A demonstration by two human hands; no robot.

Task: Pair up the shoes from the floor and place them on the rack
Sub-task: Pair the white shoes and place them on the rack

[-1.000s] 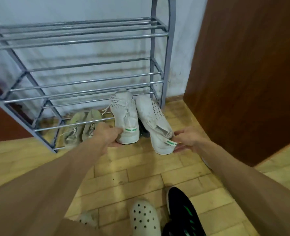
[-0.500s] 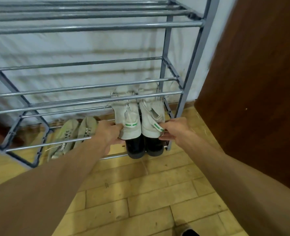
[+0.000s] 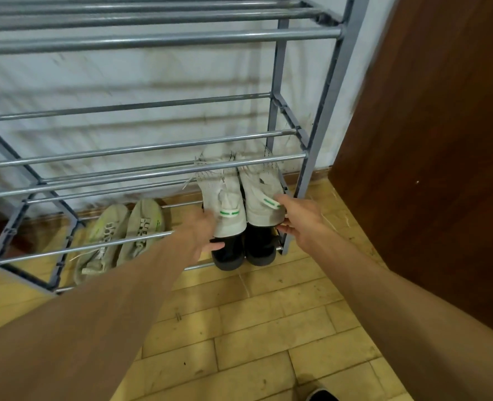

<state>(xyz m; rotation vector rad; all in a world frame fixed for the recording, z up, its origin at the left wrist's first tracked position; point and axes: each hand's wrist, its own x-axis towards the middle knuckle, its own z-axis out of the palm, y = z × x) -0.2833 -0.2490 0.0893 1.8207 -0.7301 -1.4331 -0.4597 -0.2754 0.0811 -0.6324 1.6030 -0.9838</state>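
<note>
Head-camera view is looking down at a grey metal-tube shoe rack (image 3: 158, 39) standing against a pale wall (image 3: 152, 76), where two bare arms are reaching toward its bottom tier at the right end. A pair of white knit sneakers with green-lettered heel tabs and dark soles is sitting there side by side, toes pointing toward the wall and heels overhanging the front bar. On the left white sneaker (image 3: 225, 198), the left hand (image 3: 202, 233) is lying against the heel's outer side, fingers (image 3: 216, 246) curling under the dark sole; whether it is truly gripping I cannot tell. At the right white sneaker (image 3: 264, 198), the right hand (image 3: 300, 221) is spread loosely, its fingertips touching the heel and the pull tab, with no firm pinch visible. Further left on the same tier, a pair of olive-beige knit sneakers (image 3: 124, 233) is resting, laces trailing toward the front. Below everything, yellowish wood-plank flooring (image 3: 254, 328) is showing, and a dark brown wooden panel (image 3: 427, 140) is filling the right side beside the rack.
</note>
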